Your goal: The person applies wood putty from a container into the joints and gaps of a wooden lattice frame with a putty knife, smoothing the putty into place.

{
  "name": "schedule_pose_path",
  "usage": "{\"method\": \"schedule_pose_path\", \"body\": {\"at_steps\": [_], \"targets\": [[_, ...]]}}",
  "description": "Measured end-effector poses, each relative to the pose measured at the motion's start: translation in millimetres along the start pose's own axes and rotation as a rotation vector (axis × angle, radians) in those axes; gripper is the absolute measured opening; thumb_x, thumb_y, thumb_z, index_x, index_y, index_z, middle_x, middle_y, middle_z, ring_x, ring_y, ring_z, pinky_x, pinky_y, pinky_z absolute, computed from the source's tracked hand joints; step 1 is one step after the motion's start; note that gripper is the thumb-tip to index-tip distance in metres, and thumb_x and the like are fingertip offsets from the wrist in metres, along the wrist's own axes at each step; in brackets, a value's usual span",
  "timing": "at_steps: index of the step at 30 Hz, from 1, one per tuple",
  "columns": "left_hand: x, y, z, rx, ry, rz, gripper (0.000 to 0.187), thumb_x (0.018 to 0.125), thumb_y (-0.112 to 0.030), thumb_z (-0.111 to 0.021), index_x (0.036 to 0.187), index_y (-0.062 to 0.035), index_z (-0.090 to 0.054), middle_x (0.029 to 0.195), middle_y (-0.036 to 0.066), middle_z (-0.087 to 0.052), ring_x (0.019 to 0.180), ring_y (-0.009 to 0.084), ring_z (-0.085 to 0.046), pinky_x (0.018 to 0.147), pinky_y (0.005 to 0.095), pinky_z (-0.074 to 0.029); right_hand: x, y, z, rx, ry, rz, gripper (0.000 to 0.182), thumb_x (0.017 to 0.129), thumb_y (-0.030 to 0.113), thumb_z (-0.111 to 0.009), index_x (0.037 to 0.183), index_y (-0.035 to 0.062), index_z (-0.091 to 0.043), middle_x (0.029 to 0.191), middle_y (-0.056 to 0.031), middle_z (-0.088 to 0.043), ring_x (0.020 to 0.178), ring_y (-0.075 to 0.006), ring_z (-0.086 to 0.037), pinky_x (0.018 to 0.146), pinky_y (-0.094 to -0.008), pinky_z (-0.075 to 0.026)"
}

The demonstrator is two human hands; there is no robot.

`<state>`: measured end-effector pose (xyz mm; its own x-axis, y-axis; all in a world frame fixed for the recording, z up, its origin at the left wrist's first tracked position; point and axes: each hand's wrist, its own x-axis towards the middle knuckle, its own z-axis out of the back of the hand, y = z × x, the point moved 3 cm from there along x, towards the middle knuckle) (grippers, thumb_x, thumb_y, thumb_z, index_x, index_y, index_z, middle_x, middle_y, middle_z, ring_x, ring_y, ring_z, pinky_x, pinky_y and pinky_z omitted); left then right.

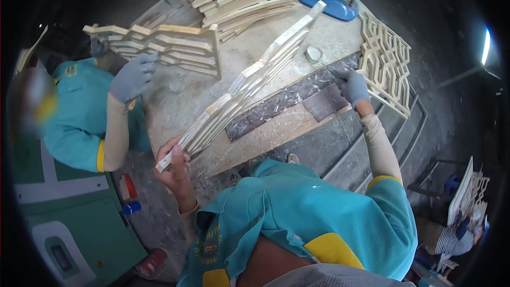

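Note:
My bare left hand [175,167] is wrapped round the near end of a pale wooden lattice panel [234,93], which stands on edge and slants across the worktable [239,40]. My right hand [353,86], in a grey glove, is at the right end of a dark strip [276,106] on the table, beside a brown sheet [325,102]. Its fingers are partly hidden, and what they hold, if anything, cannot be made out. Just right of that hand leans another lattice panel [385,58]. A small round container [314,53] sits beyond the strip.
A co-worker [90,106] at the left holds a lattice panel [175,48] with gloved hands. Stacked panels [244,0] and a blue fan base [332,2] are at the table's far side. A metal frame [345,154] stands at the right; a green machine [79,223] is lower left.

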<state>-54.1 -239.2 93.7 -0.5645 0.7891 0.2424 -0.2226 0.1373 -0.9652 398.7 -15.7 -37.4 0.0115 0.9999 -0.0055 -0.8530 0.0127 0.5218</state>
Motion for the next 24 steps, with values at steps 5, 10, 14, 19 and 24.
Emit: {"method": "schedule_pose_path", "body": {"at_steps": [5, 10, 14, 19, 24], "targets": [[-2.6, 0.5, -2.7, 0.039, -0.021, -0.012, 0.028, 0.095, -0.019, -0.065, 0.108, 0.0058, -0.069, 0.074, 0.004, -0.063, 0.061, 0.0068, -0.053, 0.054, 0.0198, -0.04, 56.1, 7.8, -4.2, -0.247, 0.018, 0.003, 0.022, 0.087, 0.023, -0.067, 0.106, 0.0165, -0.078, 0.094, -0.0201, -0.072, 0.089, -0.0379, -0.07, 0.08, -0.0438, -0.055], [-6.4, 2.8, -3.0, 0.042, -0.067, -0.001, 0.03, 0.095, -0.02, -0.065, 0.11, 0.0054, -0.068, 0.071, 0.001, -0.058, 0.061, 0.0068, -0.052, 0.054, 0.02, -0.039, 85.4, 39.0, -8.8, -0.331, 0.098, -0.047, 0.023, 0.088, 0.018, -0.061, 0.1, 0.0042, -0.076, 0.1, -0.0233, -0.072, 0.095, -0.0393, -0.071, 0.083, -0.0457, -0.057], [-6.3, 4.0, -2.3, 0.035, -0.066, -0.012, 0.03, 0.095, -0.02, -0.065, 0.111, 0.0053, -0.067, 0.071, 0.001, -0.057, 0.061, 0.0064, -0.051, 0.053, 0.0202, -0.038, 96.5, 40.1, -23.1, -0.407, 0.038, -0.017, 0.023, 0.085, 0.025, -0.068, 0.097, 0.0087, -0.077, 0.099, -0.0218, -0.073, 0.092, -0.0395, -0.071, 0.082, -0.0451, -0.056], [-4.3, 7.1, -0.7, 0.042, -0.075, -0.012, 0.031, 0.094, -0.02, -0.066, 0.112, 0.0049, -0.067, 0.071, 0.001, -0.057, 0.061, 0.0063, -0.051, 0.053, 0.0204, -0.038, 99.6, 36.9, -27.2, -0.371, 0.086, -0.003, 0.022, 0.085, 0.02, -0.065, 0.097, 0.005, -0.076, 0.101, -0.0234, -0.072, 0.094, -0.0395, -0.071, 0.083, -0.0454, -0.057], [-1.2, 6.6, 2.0, 0.044, -0.069, -0.013, 0.031, 0.094, -0.021, -0.067, 0.111, 0.0053, -0.067, 0.072, 0.002, -0.059, 0.062, 0.0069, -0.053, 0.053, 0.0205, -0.039, 104.6, 10.9, -41.4, -0.226, 0.119, -0.02, 0.026, 0.083, 0.017, -0.066, 0.101, 0.0006, -0.075, 0.096, -0.0243, -0.073, 0.094, -0.039, -0.072, 0.084, -0.045, -0.056]]}}
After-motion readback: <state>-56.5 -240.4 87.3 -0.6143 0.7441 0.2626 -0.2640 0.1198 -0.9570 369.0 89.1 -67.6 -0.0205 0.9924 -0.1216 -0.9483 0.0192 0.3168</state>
